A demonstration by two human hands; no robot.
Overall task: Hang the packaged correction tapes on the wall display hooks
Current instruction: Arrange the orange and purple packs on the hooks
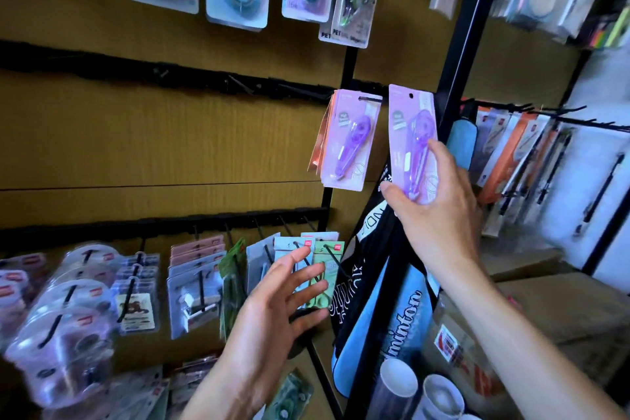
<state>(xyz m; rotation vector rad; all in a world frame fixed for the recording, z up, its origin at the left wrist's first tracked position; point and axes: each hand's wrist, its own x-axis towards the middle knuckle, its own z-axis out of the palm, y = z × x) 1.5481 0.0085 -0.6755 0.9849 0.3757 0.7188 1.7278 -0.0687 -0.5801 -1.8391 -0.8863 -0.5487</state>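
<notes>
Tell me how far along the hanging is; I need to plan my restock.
Done: purple correction tape packs already hang on the middle-row hook. In hand: the right hand holds another purple pack beside them, its hole not yet on the hook. The left hand is open and empty. Further stock isn't visible.

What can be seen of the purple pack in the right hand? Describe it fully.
The held purple correction tape pack is a tall lilac card with a clear blister over a violet tape dispenser, a punched hang hole near its top. It stands roughly upright, off any hook, just right of the hanging purple packs. The right hand grips its lower end, thumb at the left edge, fingers over the blister.
</notes>
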